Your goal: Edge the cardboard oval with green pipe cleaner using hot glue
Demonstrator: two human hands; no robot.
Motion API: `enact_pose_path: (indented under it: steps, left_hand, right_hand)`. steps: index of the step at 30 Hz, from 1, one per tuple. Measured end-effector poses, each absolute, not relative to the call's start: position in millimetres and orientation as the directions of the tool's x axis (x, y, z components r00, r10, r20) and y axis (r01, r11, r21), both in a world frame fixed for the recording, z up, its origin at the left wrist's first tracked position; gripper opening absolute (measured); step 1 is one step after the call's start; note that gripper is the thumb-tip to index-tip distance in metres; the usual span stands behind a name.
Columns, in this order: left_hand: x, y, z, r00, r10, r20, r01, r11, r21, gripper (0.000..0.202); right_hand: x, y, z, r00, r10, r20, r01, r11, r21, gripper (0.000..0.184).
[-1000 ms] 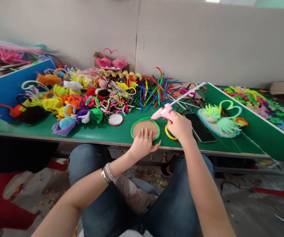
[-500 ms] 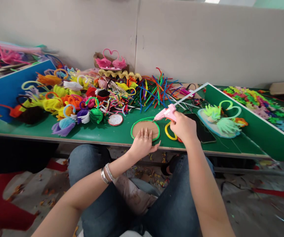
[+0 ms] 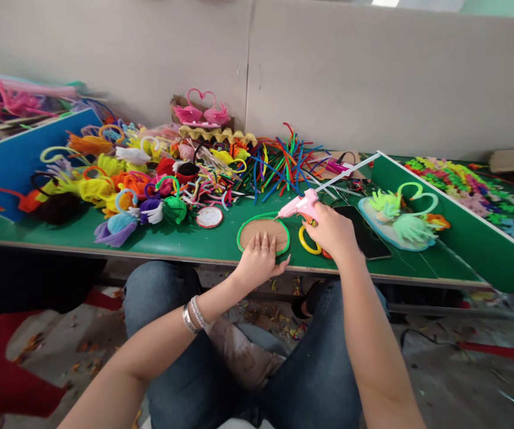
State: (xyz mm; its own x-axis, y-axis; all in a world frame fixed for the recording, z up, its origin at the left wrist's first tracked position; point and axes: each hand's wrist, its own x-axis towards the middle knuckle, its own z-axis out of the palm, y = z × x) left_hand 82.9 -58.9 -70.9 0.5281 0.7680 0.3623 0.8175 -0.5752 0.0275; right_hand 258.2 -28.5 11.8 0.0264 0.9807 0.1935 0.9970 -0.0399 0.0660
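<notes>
An oval of brown cardboard [image 3: 257, 229] lies on the green table, edged with a green pipe cleaner [image 3: 240, 236]. My left hand [image 3: 260, 256] rests on the oval with its fingers laid flat and the thumb apart. My right hand [image 3: 335, 231] is wrapped round a pink glue gun [image 3: 300, 205]. The gun's nozzle points left and down, at the upper right rim of the oval; whether it touches is too small to tell. Beside the right hand lie yellow-handled scissors [image 3: 309, 239], partly hidden, and a dark phone [image 3: 366, 232].
Yarn birds [image 3: 118, 221] in many colours are heaped at the left. Loose pipe cleaners [image 3: 279, 164] pile up at the back. A pink swan pair [image 3: 201, 113] stands behind them. A pale green swan pair [image 3: 399, 217] sits by the green divider [image 3: 457, 229]. A round white lid-like piece [image 3: 209, 217] lies nearby.
The glue gun and my right hand have shifted very slightly to the left along the rim. My left hand stays on the cardboard oval.
</notes>
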Motion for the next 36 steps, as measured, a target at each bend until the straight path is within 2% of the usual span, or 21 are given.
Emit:
enact_pose_path:
  steps: [20,24,31,36]
  left_hand:
    - [82,-58,-66,0.542,0.762,0.355,0.818,-0.576,-0.013,0.059]
    - [79,-57,-57,0.561,0.770,0.303,0.812,-0.584,-0.018,0.057]
    - [66,-56,-30,0.607,0.770,0.196,0.780,-0.625,0.040,0.052]
    - [46,-44,-21,0.704,0.700,0.125,0.704,-0.710,0.010,0.052]
  right_hand:
    - [263,-34,18,0.032,0.969,0.247,0.996,-0.052,0.074,0.040]
    - [265,-35,19,0.038,0.966,0.257,0.995,-0.059,0.074,0.040]
    - [269,-36,20,0.052,0.962,0.268,0.995,-0.072,0.066,0.041]
    - [270,-36,21,0.055,0.962,0.267,0.994,-0.077,0.071,0.040]
